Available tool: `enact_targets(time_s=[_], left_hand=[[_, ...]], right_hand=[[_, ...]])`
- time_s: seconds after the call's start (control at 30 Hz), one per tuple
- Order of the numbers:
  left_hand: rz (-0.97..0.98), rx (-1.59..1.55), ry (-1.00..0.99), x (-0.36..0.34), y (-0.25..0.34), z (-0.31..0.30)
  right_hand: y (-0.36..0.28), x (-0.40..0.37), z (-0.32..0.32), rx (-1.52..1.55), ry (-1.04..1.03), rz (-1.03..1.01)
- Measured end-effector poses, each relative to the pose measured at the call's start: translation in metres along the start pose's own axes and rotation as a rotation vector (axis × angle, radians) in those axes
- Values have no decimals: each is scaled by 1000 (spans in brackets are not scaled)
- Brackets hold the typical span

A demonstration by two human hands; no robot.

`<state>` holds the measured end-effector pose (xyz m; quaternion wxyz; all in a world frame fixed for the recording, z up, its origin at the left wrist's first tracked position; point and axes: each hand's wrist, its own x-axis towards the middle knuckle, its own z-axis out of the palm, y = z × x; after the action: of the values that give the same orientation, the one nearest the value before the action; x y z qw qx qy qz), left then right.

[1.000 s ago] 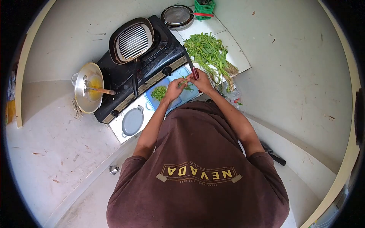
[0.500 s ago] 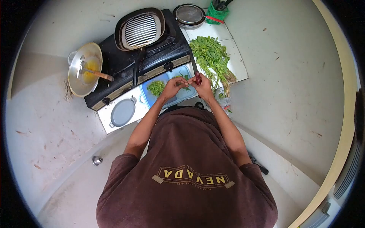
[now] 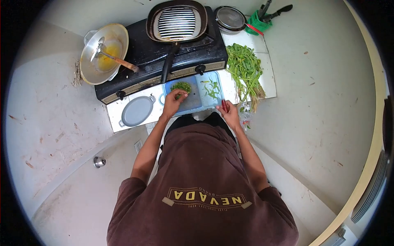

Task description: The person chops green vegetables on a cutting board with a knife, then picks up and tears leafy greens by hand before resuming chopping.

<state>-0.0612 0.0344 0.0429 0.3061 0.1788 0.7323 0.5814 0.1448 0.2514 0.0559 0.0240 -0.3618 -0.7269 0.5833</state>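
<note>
Left grip (image 3: 174, 101) moved to chopped greens (image 3: 181, 86), closure unclear, right grip (image 3: 230, 114) clasping red handle (image 3: 224, 105), stove (image 3: 139, 45) beyond tray (image 3: 194, 96)

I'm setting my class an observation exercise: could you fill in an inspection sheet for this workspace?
Surface: white tiled counter
Job's things: blue tray holding chopped greens and loose leaves; red-handled tool
Clutter: grey oval dish left of the tray; green basket at the back
Hands: left hand at the chopped greens; right hand gripping the red-handled tool
Cables: nothing seen
Surroundings: black stove bearing a ridged pan; leafy bunch right of the tray
</note>
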Motion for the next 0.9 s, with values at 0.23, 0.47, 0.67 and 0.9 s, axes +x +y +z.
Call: enact_targets(time_s=[0.23, 0.47, 0.67, 0.9], left_hand=[[86, 189, 234, -34, -41, -22], [45, 457, 295, -51, -51, -13], [96, 416, 391, -51, -57, -4], [128, 434, 462, -52, -62, 4]], right_hand=[[14, -14, 24, -298, -187, -72], [-1, -1, 36, -520, -478, -248], [-6, 26, 58, -615, -628, -300], [-10, 29, 73, -750, -512, -480]])
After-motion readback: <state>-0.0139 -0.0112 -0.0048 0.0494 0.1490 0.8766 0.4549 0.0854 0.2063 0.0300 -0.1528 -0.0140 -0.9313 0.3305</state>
